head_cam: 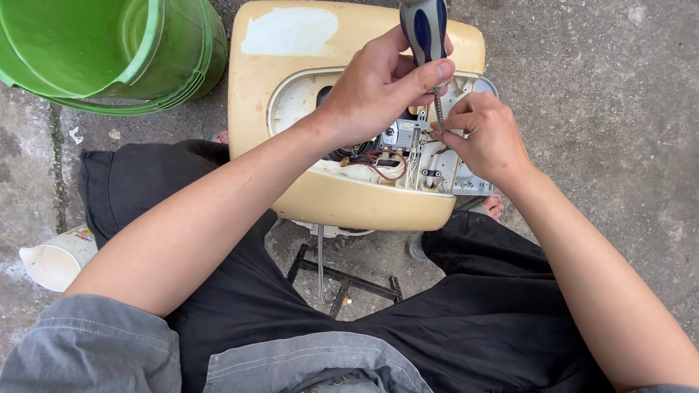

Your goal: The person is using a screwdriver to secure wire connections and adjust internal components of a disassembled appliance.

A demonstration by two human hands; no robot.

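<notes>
My left hand [375, 87] grips the screwdriver [425, 36] upright over the yellow appliance [349, 196]; my right hand [484, 135] pinches its shaft. I should keep it square in the screw.

Bucket [109, 51] left of appliance housing [349, 196]; cup [54, 258] nearer, left.

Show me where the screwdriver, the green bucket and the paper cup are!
screwdriver [424, 29], head view, on its blue and grey handle.
green bucket [182, 44], head view, on its outer wall.
paper cup [54, 258], head view, on its white side.
</notes>
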